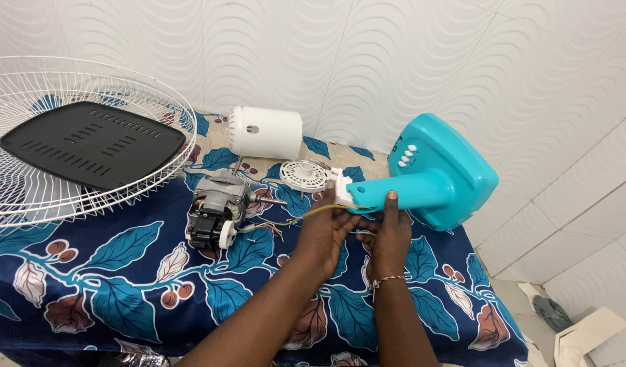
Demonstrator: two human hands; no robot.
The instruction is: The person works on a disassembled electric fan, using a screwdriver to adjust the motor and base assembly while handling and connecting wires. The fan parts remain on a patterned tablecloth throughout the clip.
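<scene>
Both hands meet at the middle of the frame on the neck of a turquoise plastic fan stand [435,178]. The right hand [389,234] grasps the neck from below, thumb pressed up on its side. The left hand [324,231] is closed on the white end of the neck, where thin coloured wires [286,221] come out. The stand's long axis runs from the hands toward the right, up to its wide base with white buttons, so it lies just beyond the fingers and equally near to both. The wires trail left to a bare grey metal fan motor [218,207] on the desk [123,272], which wears a blue leaf-printed cloth. A white cylindrical motor cover [265,132] and a white wire fan grille [89,136] lie farther back.
</scene>
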